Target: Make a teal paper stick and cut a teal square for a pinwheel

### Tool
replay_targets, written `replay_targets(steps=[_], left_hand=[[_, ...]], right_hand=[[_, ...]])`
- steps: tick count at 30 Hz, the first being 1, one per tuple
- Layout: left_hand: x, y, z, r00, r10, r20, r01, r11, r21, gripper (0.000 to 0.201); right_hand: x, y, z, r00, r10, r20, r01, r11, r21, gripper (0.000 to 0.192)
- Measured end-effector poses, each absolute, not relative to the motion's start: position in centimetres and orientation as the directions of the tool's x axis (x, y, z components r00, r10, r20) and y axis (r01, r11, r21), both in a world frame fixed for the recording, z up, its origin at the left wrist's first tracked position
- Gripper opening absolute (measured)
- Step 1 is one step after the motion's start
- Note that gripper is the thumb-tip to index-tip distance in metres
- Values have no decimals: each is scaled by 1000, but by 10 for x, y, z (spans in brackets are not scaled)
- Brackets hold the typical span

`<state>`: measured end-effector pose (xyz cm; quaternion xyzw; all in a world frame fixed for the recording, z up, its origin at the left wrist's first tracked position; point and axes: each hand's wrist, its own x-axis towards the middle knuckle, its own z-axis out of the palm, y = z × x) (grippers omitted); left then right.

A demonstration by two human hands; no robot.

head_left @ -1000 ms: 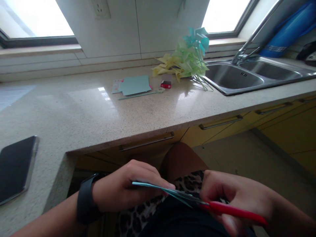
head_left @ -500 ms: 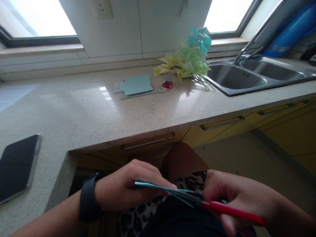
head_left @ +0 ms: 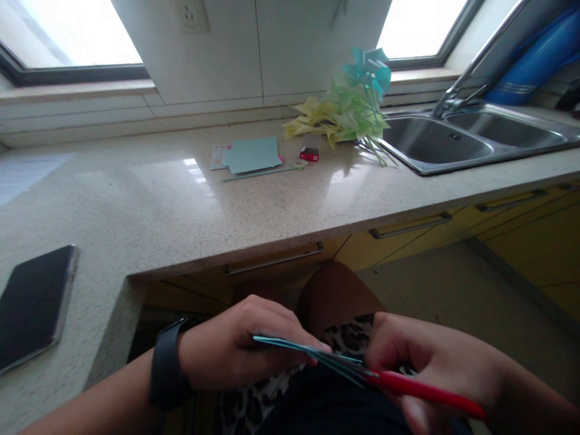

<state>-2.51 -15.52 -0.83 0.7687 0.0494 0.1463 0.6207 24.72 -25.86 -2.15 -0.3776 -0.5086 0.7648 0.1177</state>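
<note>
My left hand [head_left: 254, 344], with a dark watch [head_left: 170, 365] at its wrist, pinches light blue paper [head_left: 290, 345] above my lap. The paper is seen nearly edge-on, in layers that spread apart toward the right. My right hand [head_left: 421, 362] grips red-handled scissors [head_left: 430, 389]. Their blades reach left into the paper's right end, with paper on both sides of them. The lower part of my right hand and the exact blade tips are partly hidden.
On the speckled counter [head_left: 172, 211] lie a stack of light blue paper [head_left: 254, 154], a small red box [head_left: 310, 149], a thin stick [head_left: 258, 174] and yellow, green and blue paper pinwheels [head_left: 348, 109]. A black tablet [head_left: 36, 302] lies left; a steel sink [head_left: 435, 145] is right.
The scissors look more closed, and their blades sit slightly further into the paper. My right hand has come a little closer to my left hand.
</note>
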Motion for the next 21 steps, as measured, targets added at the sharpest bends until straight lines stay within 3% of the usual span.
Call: replay_targets(steps=[10,21], left_hand=[[-24,-156,-9,954,250,163,-110,-213,971,31],[-22,-156,-11,959,228,169,-119,-216,969,32]], right_hand=[[248,-261,-23,-664,547,-510,265,-466,-844,63],[242,-258,-23,-681,579,-448,228,-413,-882,61]])
